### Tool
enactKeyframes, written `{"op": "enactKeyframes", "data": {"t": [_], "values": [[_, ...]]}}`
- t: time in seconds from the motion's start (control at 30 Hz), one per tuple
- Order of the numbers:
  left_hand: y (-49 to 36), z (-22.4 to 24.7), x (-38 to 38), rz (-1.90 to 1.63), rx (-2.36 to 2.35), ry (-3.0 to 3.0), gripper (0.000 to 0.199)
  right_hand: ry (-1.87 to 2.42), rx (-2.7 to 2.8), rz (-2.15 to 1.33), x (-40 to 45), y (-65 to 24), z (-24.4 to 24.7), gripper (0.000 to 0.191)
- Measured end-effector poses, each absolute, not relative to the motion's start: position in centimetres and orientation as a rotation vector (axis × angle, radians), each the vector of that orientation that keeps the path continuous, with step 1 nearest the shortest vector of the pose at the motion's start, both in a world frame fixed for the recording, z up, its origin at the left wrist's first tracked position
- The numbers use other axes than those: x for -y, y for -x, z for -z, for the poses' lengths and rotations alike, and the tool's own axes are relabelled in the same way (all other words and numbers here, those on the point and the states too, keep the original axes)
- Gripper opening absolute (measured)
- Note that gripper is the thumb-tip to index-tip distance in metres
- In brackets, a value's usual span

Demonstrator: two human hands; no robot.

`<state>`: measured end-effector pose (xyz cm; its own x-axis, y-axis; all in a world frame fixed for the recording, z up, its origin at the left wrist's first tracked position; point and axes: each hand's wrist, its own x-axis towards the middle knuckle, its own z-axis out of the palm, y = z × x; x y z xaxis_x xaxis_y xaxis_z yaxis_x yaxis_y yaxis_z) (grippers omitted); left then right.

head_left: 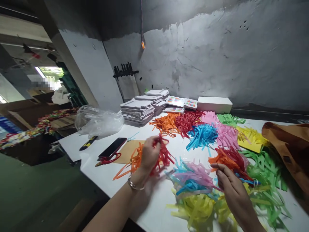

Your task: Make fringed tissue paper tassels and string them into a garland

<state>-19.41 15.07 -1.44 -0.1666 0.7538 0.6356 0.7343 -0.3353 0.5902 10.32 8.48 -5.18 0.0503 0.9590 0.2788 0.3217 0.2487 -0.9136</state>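
Note:
My left hand [151, 153] is closed in a pinch on a red paper tassel [164, 158], whose strands hang down to the right of the fingers. Beside that wrist, orange paper strips [136, 158] lie on the table. My right hand [230, 185] has thumb and forefinger pressed together; what is between them is too small to make out. Just behind its fingertips are orange and red tassels [229, 158]. Light blue and pink tassels [193, 177] lie between the hands, with yellow tassels [196, 207] nearer me and green tassels [267, 174] at the right.
Sorted fringe bundles, including a blue one [202, 135], lie further back. Behind are stacked white packs [137, 111] and a white box [214, 104]. A phone [113, 148], a yellow-black cutter [88, 143] and a plastic bag [100, 122] sit left; brown fabric [287, 145] lies right.

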Motion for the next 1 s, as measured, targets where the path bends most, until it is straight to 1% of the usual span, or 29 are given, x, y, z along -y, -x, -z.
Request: {"op": "enactKeyframes", "data": {"t": [0.07,0.13,0.2,0.27,0.33,0.4,0.53,0.67,0.77,0.9,1.0], "values": [[20.2,0.0,-14.1,-1.743,-1.799,-1.933,0.022,1.242,1.476,-0.820,-8.5,-10.3,4.9,0.041],[19.8,-0.7,-12.8,-1.738,-1.618,-2.038,0.015,1.161,1.477,-0.858,-8.5,-10.2,4.7,0.037],[18.1,-0.6,-11.6,-1.549,-1.338,-2.250,0.007,1.067,1.470,-0.881,-8.4,-10.1,4.6,0.033],[16.0,0.2,-10.7,-1.279,-1.136,-2.328,0.010,1.008,1.472,-0.887,-8.3,-9.9,4.4,0.032],[14.0,1.2,-10.3,-1.099,-1.033,-2.172,0.016,1.011,1.515,-0.886,-8.1,-9.7,4.1,0.031],[12.4,2.2,-10.2,-1.045,-0.963,-1.908,0.020,1.064,1.590,-0.882,-7.8,-9.3,3.8,0.033],[10.8,3.9,-10.5,-1.072,-0.874,-1.496,0.028,1.151,1.710,-0.814,-7.2,-8.5,3.4,0.036],[10.1,5.0,-10.4,-1.057,-0.828,-1.300,0.036,1.185,1.761,-0.781,-6.9,-7.8,3.3,0.034],[9.8,5.5,-10.2,-1.051,-0.806,-1.185,0.038,1.180,1.753,-0.759,-7.0,-7.7,3.3,0.032],[9.9,5.4,-10.1,-1.129,-0.893,-1.193,0.033,1.209,1.725,-0.734,-7.0,-7.8,3.4,0.032],[10.2,5.2,-10.1,-1.268,-0.999,-1.330,0.020,1.215,1.722,-0.748,-6.8,-7.7,3.6,0.033]]}}
